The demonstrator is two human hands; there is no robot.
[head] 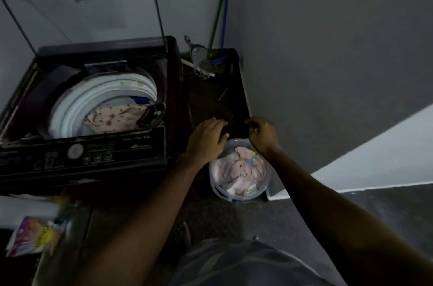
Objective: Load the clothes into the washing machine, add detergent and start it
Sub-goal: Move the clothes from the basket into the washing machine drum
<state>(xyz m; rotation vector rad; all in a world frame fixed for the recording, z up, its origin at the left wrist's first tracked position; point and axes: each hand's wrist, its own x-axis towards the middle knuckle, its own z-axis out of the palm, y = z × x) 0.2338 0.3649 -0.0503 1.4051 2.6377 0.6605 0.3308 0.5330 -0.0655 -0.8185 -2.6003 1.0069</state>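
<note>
Pale shorts [234, 264] and one bare foot [184, 234] fill the bottom edge, with two bare forearms reaching forward from there. At lower left one detergent packet [37, 236] lies tilted, and its yellow lettering appears to read "Ghadi". The print on the washing machine [93, 145] control panel is too blurred to read. The left hand [207, 138] and right hand [262, 134] hover knuckles-up with fingers curled over the far rim of one translucent bucket [212, 178]. Whether they pinch anything is lost in the dark. The pale pink and white clothes [239, 168] in the bucket lie just below both hands. The machine's lid is up, and one floral cloth [114, 117] lies in its drum. Two poles, one green [218, 16] and one blue [226, 16], lean in the corner.
</note>
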